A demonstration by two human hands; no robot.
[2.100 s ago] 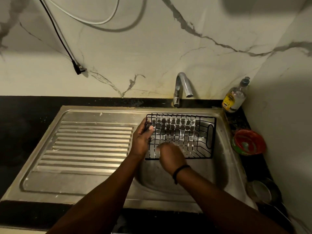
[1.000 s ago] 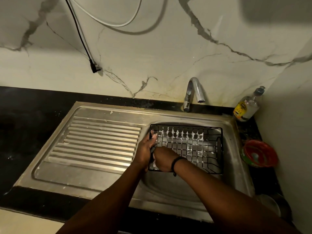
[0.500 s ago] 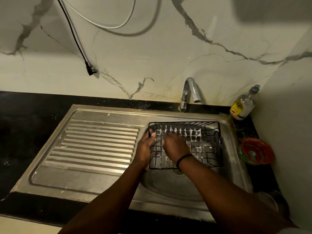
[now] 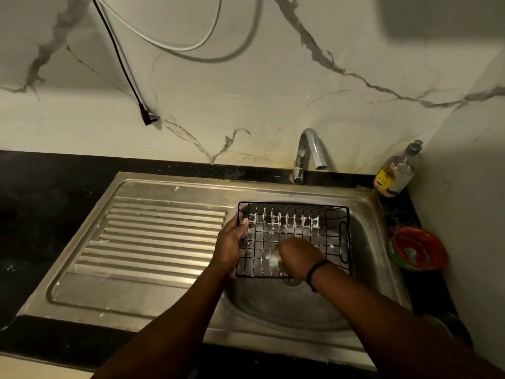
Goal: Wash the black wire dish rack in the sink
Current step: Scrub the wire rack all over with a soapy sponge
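black wire dish rack (image 4: 295,236), soap-flecked

left hand (image 4: 229,246) clenched, right hand (image 4: 296,257) curled, forearms converging.

Black coated wire dish rack (image 4: 297,236), flecked with white suds. Brushed stainless steel sink (image 4: 366,242), dull and scuffed. Polished chrome tap (image 4: 310,151); glossy veined marble wall (image 4: 246,91).

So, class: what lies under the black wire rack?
Under the rack the steel sink basin shows, with its drain partly visible; the right hand covers the rest.
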